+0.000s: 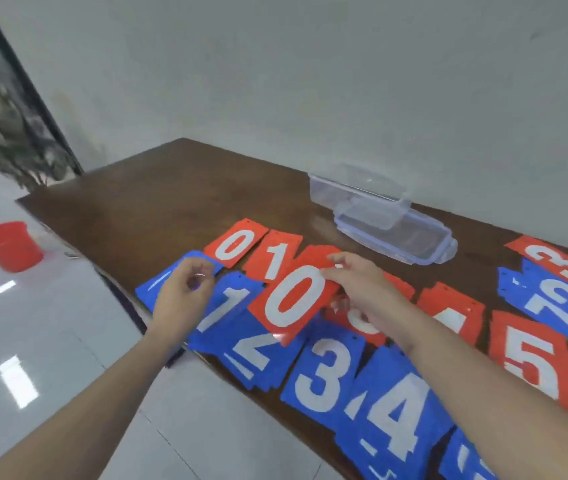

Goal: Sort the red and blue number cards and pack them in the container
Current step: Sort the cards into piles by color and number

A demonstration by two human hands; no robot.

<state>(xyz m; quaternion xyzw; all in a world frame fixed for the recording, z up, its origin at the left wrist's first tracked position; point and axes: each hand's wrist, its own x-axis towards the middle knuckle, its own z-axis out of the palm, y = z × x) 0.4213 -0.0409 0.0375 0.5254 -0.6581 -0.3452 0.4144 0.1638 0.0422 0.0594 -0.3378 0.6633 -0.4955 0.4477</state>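
Red and blue number cards lie in rows on the brown table (158,188). My right hand (355,285) pinches the top edge of a red 0 card (291,299), lifted and tilted above the blue 1 card (230,299) and blue 2 card (251,351). My left hand (185,289) hovers with loosely curled fingers over the leftmost blue card (152,289) and holds nothing. Another red 0 card (236,242) and a red 1 card (275,258) lie behind. The clear plastic container (358,192) stands open at the back, its lid (397,237) lying in front of it.
Blue 3 (324,375) and blue 4 (397,417) piles lie along the near edge, and a red 5 pile (535,362) sits to their right. At far right a mixed heap (559,282) of red and blue cards is stacked. A red bucket (7,245) stands on the tiled floor at left.
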